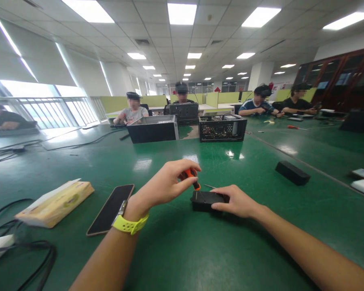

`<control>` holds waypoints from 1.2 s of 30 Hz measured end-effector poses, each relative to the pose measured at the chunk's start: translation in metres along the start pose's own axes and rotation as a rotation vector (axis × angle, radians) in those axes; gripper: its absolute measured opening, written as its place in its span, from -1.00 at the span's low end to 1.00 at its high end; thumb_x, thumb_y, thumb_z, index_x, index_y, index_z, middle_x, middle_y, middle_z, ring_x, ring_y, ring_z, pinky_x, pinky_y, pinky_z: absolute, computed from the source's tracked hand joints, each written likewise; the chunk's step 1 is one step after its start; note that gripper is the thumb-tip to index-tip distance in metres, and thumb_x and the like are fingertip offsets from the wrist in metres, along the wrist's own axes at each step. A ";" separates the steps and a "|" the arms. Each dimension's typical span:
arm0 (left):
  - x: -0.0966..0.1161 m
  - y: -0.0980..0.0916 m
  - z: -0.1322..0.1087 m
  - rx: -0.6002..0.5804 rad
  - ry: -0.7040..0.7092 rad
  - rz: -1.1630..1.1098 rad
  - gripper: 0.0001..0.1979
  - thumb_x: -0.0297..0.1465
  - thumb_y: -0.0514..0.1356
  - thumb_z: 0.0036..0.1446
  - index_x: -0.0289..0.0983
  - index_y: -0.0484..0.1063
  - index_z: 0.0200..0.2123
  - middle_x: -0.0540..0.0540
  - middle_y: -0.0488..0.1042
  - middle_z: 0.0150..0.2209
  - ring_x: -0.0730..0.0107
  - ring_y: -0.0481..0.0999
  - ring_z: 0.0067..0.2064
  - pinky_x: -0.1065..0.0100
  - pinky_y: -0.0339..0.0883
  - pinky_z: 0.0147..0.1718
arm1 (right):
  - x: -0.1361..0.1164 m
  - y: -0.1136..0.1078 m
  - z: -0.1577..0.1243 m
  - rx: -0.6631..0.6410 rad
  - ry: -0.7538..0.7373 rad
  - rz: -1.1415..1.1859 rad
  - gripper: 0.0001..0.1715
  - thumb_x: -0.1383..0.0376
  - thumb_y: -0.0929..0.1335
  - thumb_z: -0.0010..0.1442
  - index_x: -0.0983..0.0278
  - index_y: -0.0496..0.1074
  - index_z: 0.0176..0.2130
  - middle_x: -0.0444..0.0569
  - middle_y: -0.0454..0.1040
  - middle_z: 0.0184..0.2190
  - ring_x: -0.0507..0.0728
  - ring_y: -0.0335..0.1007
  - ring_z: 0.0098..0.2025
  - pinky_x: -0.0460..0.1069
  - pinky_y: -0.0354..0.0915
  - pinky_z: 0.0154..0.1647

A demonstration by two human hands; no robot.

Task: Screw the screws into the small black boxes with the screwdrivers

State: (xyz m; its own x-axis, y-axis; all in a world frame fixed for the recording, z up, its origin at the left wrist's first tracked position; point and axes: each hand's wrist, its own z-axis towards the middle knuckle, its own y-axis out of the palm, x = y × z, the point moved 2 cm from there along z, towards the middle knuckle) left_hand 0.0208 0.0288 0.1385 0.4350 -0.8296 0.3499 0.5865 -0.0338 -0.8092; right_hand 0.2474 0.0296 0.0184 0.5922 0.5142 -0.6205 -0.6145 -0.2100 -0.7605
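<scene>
Open-plan office floor, doubling as an electronics workbench.

Above you is a grid ceiling with rows of flat light panels [182, 13]. Low yellow-green cubicle partitions [118, 103] run across the far side. Glass-fronted dark wood cabinets [339, 79] stand on your right, and a long window [60, 111] on your left.

The broad table [182, 250] is covered in green matting. Two desktop computer cases sit across from you, one solid black [153, 129], one perforated [222, 128]. Several people [132, 109] sit along the far edges, bent over small parts.

Your left hand [164, 186] grips an orange-handled screwdriver [190, 176] over a small black box [204, 200], which your right hand [236, 201] steadies on the mat.
</scene>
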 end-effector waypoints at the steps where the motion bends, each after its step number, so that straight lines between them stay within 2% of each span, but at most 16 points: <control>1: 0.000 0.000 0.000 -0.002 0.001 0.001 -0.83 -0.46 0.18 0.19 -0.28 0.43 -0.13 -0.07 0.53 -0.21 0.40 0.50 -0.24 0.37 0.34 -0.22 | 0.000 0.000 0.000 0.003 -0.004 -0.003 -0.57 0.12 0.40 0.13 0.25 0.50 -0.03 -0.10 0.56 -0.28 0.12 0.43 -0.30 -0.06 0.22 -0.28; 8: 0.001 0.001 0.000 0.004 0.007 0.039 -0.82 -0.43 0.19 0.20 -0.27 0.42 -0.11 -0.06 0.53 -0.22 0.41 0.50 -0.26 0.39 0.33 -0.24 | -0.002 -0.001 0.001 0.030 -0.019 -0.046 -0.54 0.12 0.39 0.13 0.27 0.50 -0.01 -0.04 0.57 -0.22 0.15 0.45 -0.26 -0.04 0.24 -0.22; 14: -0.001 0.009 0.001 0.045 0.056 0.140 -0.72 -0.23 0.22 0.18 -0.28 0.41 -0.12 -0.10 0.50 -0.23 0.33 0.49 -0.24 0.33 0.34 -0.24 | -0.003 0.000 0.001 0.011 -0.018 -0.051 -0.56 0.14 0.37 0.16 0.26 0.48 0.00 -0.05 0.58 -0.24 0.16 0.46 -0.27 -0.04 0.24 -0.22; 18: 0.007 0.007 0.001 0.005 0.079 0.050 -0.67 -0.36 0.07 0.28 -0.27 0.28 0.09 -0.18 0.40 -0.04 0.26 0.42 -0.04 0.26 0.32 -0.07 | -0.003 0.000 0.001 0.006 -0.016 -0.079 -0.59 0.13 0.36 0.17 0.26 0.49 -0.03 -0.04 0.57 -0.23 0.16 0.45 -0.27 -0.05 0.23 -0.25; 20: 0.010 0.006 0.001 -0.021 0.082 0.022 -0.64 -0.43 0.01 0.30 -0.29 0.22 0.15 -0.19 0.40 -0.04 0.29 0.41 -0.04 0.27 0.32 -0.06 | -0.003 -0.001 0.001 0.004 -0.021 -0.087 -0.58 0.12 0.35 0.19 0.27 0.49 -0.02 -0.02 0.57 -0.21 0.16 0.45 -0.25 -0.05 0.23 -0.25; 23: 0.007 0.008 0.002 0.039 0.064 0.042 -0.66 -0.41 0.05 0.30 -0.29 0.24 0.13 -0.14 0.45 -0.12 0.34 0.44 -0.14 0.30 0.32 -0.11 | -0.003 -0.001 0.001 0.000 -0.031 -0.090 -0.58 0.11 0.33 0.21 0.27 0.48 -0.02 -0.03 0.57 -0.22 0.15 0.46 -0.26 -0.05 0.23 -0.24; 26: 0.001 0.012 0.003 0.129 0.054 0.101 -0.75 -0.31 0.15 0.25 -0.28 0.39 -0.04 -0.08 0.47 -0.25 0.37 0.44 -0.25 0.33 0.31 -0.20 | -0.003 0.000 0.002 -0.002 -0.035 -0.095 -0.58 0.11 0.33 0.21 0.27 0.48 -0.02 -0.04 0.57 -0.25 0.14 0.45 -0.28 -0.05 0.23 -0.25; 28: 0.000 0.014 0.003 0.131 0.061 0.105 -0.76 -0.29 0.16 0.24 -0.29 0.41 -0.09 -0.07 0.46 -0.27 0.38 0.44 -0.27 0.35 0.31 -0.23 | -0.003 0.000 0.002 -0.002 -0.036 -0.094 -0.58 0.11 0.33 0.21 0.27 0.48 -0.02 -0.05 0.57 -0.26 0.14 0.45 -0.29 -0.05 0.23 -0.26; 32: 0.005 0.011 0.003 0.057 0.066 0.021 -0.66 -0.42 0.09 0.27 -0.27 0.27 0.11 -0.11 0.47 -0.12 0.38 0.47 -0.18 0.35 0.33 -0.17 | -0.004 0.000 0.002 -0.005 -0.028 -0.085 -0.60 0.11 0.34 0.20 0.27 0.49 -0.05 -0.05 0.57 -0.28 0.13 0.44 -0.31 -0.05 0.22 -0.28; 36: 0.003 0.010 0.001 0.092 0.052 0.049 -0.66 -0.41 0.10 0.27 -0.27 0.31 0.10 -0.10 0.51 -0.18 0.37 0.49 -0.20 0.33 0.34 -0.16 | -0.005 0.000 0.002 -0.004 -0.027 -0.075 -0.62 0.11 0.34 0.20 0.27 0.50 -0.07 -0.06 0.56 -0.30 0.12 0.43 -0.32 -0.06 0.21 -0.29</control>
State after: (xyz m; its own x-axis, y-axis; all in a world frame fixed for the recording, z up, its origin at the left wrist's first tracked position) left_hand 0.0288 0.0266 0.1325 0.4296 -0.8571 0.2842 0.6270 0.0566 -0.7770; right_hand 0.2431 0.0288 0.0222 0.6224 0.5507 -0.5562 -0.5665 -0.1734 -0.8056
